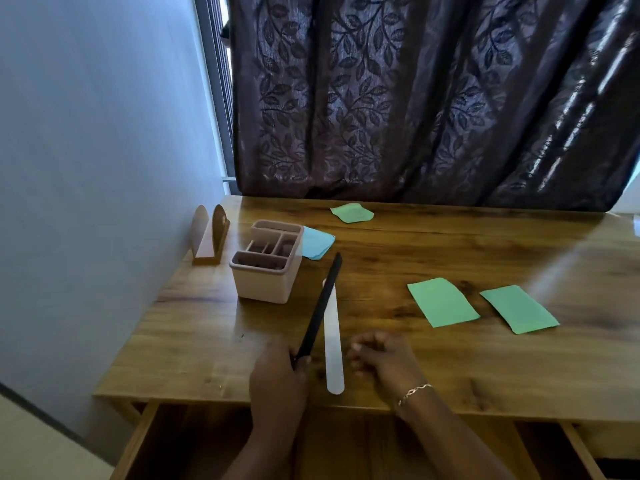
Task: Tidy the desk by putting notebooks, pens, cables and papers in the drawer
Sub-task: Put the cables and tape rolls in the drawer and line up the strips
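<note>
My left hand (pixel 278 379) grips the near end of a long black flat stick (pixel 322 306), which is tilted up and away over the desk. A white flat stick (pixel 333 341) lies on the wooden desk (pixel 450 368) just right of it. My right hand (pixel 384 358) rests on the desk beside the white stick, fingers curled, holding nothing. Two green papers (pixel 442 302) (pixel 518 309) lie to the right, a third green paper (pixel 352 213) sits at the back, and a blue paper (pixel 317 242) lies behind the organizer. The drawer (pixel 194 441) below the desk's front edge stands open.
A pink desk organizer (pixel 266 268) with compartments stands left of centre. A wooden letter holder (pixel 209 237) sits by the wall on the left. A dark patterned curtain (pixel 415 98) hangs behind the desk.
</note>
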The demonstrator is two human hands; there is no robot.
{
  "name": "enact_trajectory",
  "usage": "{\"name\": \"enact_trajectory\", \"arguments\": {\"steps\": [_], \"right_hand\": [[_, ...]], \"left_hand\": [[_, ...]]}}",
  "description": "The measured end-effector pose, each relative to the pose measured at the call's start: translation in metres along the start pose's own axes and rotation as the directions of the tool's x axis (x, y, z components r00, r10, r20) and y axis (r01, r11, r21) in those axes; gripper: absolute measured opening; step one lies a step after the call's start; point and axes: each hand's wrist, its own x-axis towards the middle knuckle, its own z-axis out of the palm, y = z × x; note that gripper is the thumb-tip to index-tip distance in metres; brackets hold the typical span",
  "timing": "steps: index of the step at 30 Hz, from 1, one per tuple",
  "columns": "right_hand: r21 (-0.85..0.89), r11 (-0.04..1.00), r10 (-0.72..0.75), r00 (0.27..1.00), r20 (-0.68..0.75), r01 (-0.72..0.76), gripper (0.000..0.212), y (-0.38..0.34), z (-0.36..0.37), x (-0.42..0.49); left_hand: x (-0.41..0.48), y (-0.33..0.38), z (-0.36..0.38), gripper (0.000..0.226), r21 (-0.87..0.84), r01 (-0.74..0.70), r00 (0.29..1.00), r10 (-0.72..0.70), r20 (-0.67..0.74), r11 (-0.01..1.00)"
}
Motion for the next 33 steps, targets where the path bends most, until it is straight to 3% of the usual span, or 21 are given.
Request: {"name": "enact_trajectory", "arguments": {"steps": [3, 5, 9, 12, 14, 16, 19, 22, 25, 28, 33], "right_hand": [[0.301, 0.948, 0.114, 0.993, -0.029, -0.1, 0.026, -0.015, -0.019, -0.006], [0.383, 0.912, 0.16, 0.987, -0.007, -0.145, 0.042, -0.02, -0.039, -0.011], [0.44, 0.874, 0.196, 0.978, 0.066, -0.205, 0.049, -0.012, -0.086, -0.029], [0.48, 0.848, 0.198, 0.974, 0.108, -0.226, 0.052, 0.003, -0.121, -0.048], [0.395, 0.891, 0.193, 0.974, 0.114, -0.223, 0.035, 0.015, -0.142, -0.062], [0.166, 0.958, 0.221, 0.971, 0.087, -0.233, 0.014, 0.029, -0.159, -0.072], [-0.14, 0.958, 0.258, 0.965, 0.045, -0.249, 0.014, 0.055, -0.173, -0.074], [-0.238, 0.925, 0.303, 0.953, -0.009, -0.296, 0.015, 0.081, -0.18, -0.069], [-0.322, 0.894, 0.296, 0.95, -0.1, -0.313, 0.017, 0.107, -0.185, -0.057], [-0.382, 0.859, 0.293, 0.939, -0.179, -0.341, 0.016, 0.124, -0.187, -0.043], [-0.542, 0.762, 0.266, 0.935, -0.236, -0.354, 0.013, 0.135, -0.189, -0.03]], "left_hand": [[-0.011, -0.001, -0.01, 0.025, 0.034, -0.227, 0.974, 0.228, -0.012, 0.973], [-0.018, -0.005, -0.012, 0.027, 0.091, -0.435, 0.899, 0.438, -0.01, 0.896], [-0.039, -0.006, -0.011, 0.007, 0.121, -0.634, 0.768, 0.641, -0.024, 0.764], [-0.056, -0.001, -0.008, 0.008, 0.202, -0.717, 0.686, 0.727, 0.033, 0.667], [-0.067, 0.002, -0.005, 0.013, 0.194, -0.765, 0.64, 0.758, 0.125, 0.614], [-0.076, 0.0, 0.005, 0.036, 0.157, -0.802, 0.597, 0.76, 0.257, 0.577], [-0.086, -0.007, 0.024, 0.061, 0.077, -0.796, 0.559, 0.68, 0.476, 0.6], [-0.091, -0.011, 0.047, 0.052, -0.021, -0.733, 0.553, 0.614, 0.563, 0.68], [-0.091, -0.011, 0.067, 0.019, -0.057, -0.64, 0.592, 0.538, 0.6, 0.766], [-0.089, -0.009, 0.088, 0.018, -0.021, -0.542, 0.641, 0.429, 0.637, 0.84], [-0.093, -0.01, 0.11, 0.022, 0.113, -0.543, 0.653, 0.334, 0.679, 0.832]]}}
